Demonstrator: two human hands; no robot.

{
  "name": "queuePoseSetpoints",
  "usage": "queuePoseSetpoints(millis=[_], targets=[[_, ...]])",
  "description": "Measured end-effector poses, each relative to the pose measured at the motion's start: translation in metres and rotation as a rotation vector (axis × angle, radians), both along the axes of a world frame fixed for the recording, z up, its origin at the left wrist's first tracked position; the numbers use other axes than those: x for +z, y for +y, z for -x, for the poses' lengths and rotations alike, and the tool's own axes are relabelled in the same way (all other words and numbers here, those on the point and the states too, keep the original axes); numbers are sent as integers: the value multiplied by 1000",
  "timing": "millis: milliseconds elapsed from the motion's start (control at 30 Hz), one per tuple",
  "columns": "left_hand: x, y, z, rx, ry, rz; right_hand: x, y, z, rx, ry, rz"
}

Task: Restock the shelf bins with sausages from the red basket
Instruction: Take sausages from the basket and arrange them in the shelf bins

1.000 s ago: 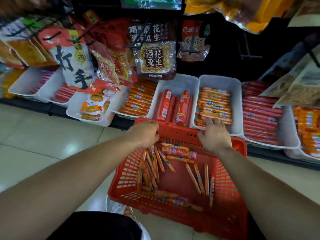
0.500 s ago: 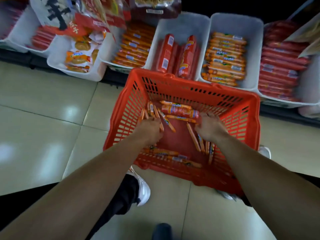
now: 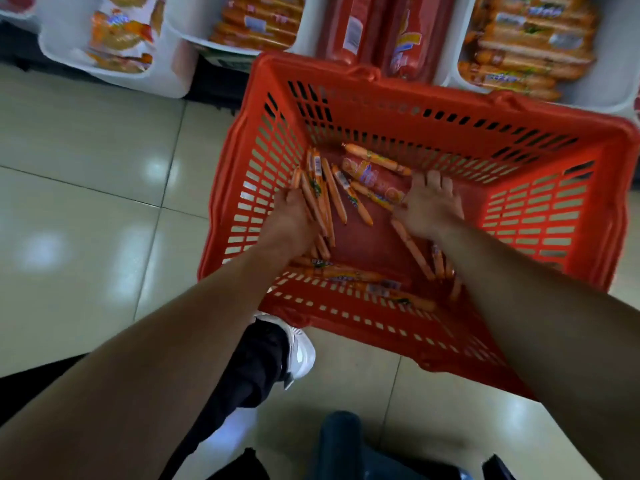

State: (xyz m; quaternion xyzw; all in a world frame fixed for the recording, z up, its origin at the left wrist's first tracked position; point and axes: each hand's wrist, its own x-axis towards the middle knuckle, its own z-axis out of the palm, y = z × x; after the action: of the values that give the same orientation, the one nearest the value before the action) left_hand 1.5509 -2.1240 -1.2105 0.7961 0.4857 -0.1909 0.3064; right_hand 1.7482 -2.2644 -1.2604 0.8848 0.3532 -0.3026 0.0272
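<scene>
my left hand (image 3: pixel 294 220), centre frame, curls round a fistful of thin sausages (image 3: pixel 334 192), likely to lift several at once; my right hand (image 3: pixel 433 206) lies on others beside it, grip i cannot tell. both are down in the red basket (image 3: pixel 398 95), parked just below the shelf bins (image 3: pixel 173 71) along the top edge

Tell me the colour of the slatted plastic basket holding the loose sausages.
The slatted plastic basket is red, clearest in the head view.

Thin orange sausages (image 3: pixel 334 192) — scattered in red basket (image 3: pixel 398 88)
</scene>
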Motion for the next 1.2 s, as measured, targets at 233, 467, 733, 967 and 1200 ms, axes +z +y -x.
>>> queuePoseSetpoints(millis=[233,467,733,967,1200], targets=[[1,-11,7,-218,-31,79,-12,-28,31,3,70,-13],[10,-1,-4,-255,-86,150,-20,-16,30,-73,237,-47],[7,5,-7,-88,-187,39,-22,9,16,-98,359,-16],[8,9,-48,24,-328,51,-5,-23,-7,-161,328,79],[12,-33,-50,-473,-109,245,13,-73,2,-418,311,45]])
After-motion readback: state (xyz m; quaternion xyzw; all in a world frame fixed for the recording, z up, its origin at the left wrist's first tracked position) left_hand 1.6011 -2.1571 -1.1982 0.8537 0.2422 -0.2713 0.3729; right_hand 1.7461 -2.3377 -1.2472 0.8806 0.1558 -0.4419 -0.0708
